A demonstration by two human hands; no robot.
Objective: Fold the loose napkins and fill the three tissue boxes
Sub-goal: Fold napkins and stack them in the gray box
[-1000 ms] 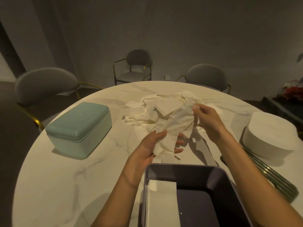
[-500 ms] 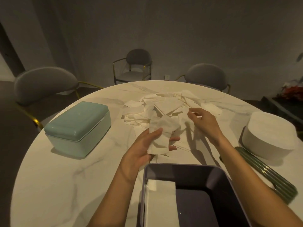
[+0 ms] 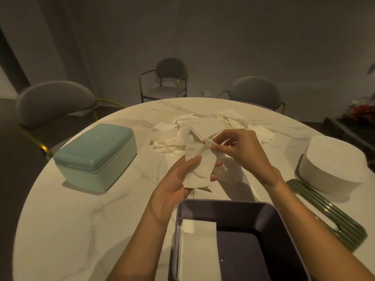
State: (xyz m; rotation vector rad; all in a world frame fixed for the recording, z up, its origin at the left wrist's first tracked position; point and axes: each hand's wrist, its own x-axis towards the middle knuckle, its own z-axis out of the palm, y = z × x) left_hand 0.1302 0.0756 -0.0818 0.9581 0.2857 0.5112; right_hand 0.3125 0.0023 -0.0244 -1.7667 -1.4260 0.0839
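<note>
Head view: open purple box [image 3: 284, 224] at surface [image 3: 67, 230] near edge, folded napkins [image 3: 197, 250] stacked inside at its left. Just beyond, left hand [image 3: 174, 185] grips napkin [image 3: 199, 169] under thumb; right hand [image 3: 241, 151] pinches its top corner. Loose napkin pile [image 3: 203, 128] behind hands, toward far edge. Closed teal box [image 3: 95, 155] at left edge.

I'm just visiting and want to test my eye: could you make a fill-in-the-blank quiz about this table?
1. Both hands hold one white ____ above the table.
2. The lid of the teal tissue box is ____.
3. The folded napkins lie in the open ____ box.
4. The loose napkin pile lies ____ the hands, left hand and right hand.

Missing: napkin; closed; purple; beyond
</note>
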